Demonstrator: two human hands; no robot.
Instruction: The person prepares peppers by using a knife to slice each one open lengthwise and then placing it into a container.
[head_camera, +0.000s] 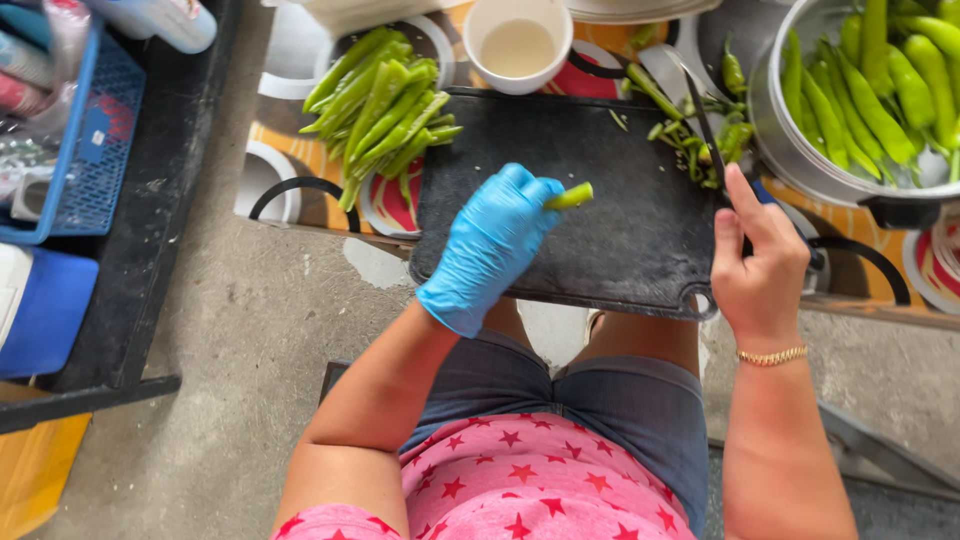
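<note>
Left hand: the left hand (490, 250), in a blue glove, was clenched around a green pepper (570, 196) whose tip stuck out past the fingers, held just above the middle of the cutting board (600, 250).
Right hand: the bare right hand (760, 265), with a gold bracelet at the wrist, gripped the handle of a knife (706, 125); its blade pointed away from the person, over the board's far right corner.
Cutting board: it was black and lay on a low table (300, 150) covered with an orange patterned cloth, its near edge reaching past the table's edge over the person's knees.
Cut pieces: a small heap of pepper stems and trimmings (700, 145) lay at the board's far right corner, under the blade.
Left pile: whole green peppers (385, 105) were heaped just left of the board.
Metal pot: a metal pot (800, 150) at the right held more green peppers.
Bowl: a white bowl (518, 45) stood just beyond the board's far edge.
Floor: a blue basket (100, 150) sat at the far left, well apart from the hands.
</note>
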